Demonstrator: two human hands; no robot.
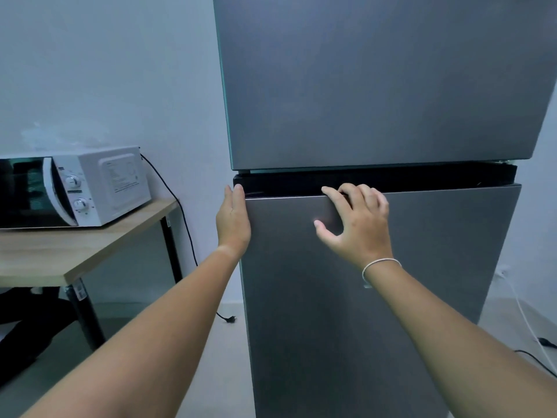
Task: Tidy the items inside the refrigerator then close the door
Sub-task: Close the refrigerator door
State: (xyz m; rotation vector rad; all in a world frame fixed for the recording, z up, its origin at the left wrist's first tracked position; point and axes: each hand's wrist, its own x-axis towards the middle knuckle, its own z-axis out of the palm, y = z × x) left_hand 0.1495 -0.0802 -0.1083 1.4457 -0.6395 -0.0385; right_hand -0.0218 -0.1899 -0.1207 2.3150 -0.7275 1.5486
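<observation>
You are hooking your right hand (pixel 358 224) over the lower door (pixel 376 282) top edge, left hand (pixel 233 221) flat and holding nothing on its side; pull evenly.

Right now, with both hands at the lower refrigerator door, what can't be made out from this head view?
- Items inside the refrigerator: hidden behind the lower door and upper door.
- Right hand fingertips: curled over the door's top edge into the dark gap.
- Left hand palm: pressed against the door's side edge, facing away.
- Microwave label text: too small to read.
- Refrigerator top and base: cut off by the frame edges.
</observation>
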